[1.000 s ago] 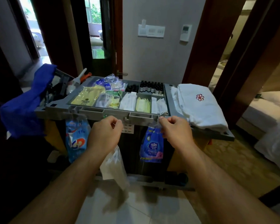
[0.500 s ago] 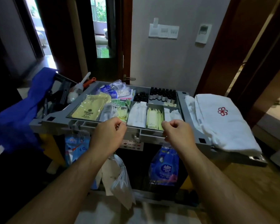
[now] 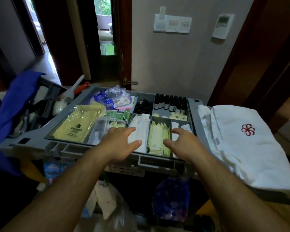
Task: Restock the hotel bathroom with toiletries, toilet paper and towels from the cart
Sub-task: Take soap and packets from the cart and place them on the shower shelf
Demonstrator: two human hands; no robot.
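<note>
The grey housekeeping cart (image 3: 40,144) stands before me, its top tray split into compartments. My left hand (image 3: 119,144) hovers open over the white sachets (image 3: 141,124). My right hand (image 3: 182,143) hovers open over the near right compartment, beside the pale green sachets (image 3: 158,139). Neither hand holds anything. Small dark bottles (image 3: 170,102) fill the far compartments. A large yellow packet (image 3: 77,125) lies at the tray's left. Folded white towels (image 3: 244,148) with a red flower logo rest on the cart's right end.
A blue cloth (image 3: 12,104) drapes the cart's left side, next to brushes (image 3: 77,87). Blue refill pouches (image 3: 172,200) and plastic bags (image 3: 114,208) hang below the tray. A grey wall with switches (image 3: 172,24) stands behind, doorways at left and right.
Both hands let go of the cart's front rail, opened, and moved forward over the tray. The view has closed in on the cart.
</note>
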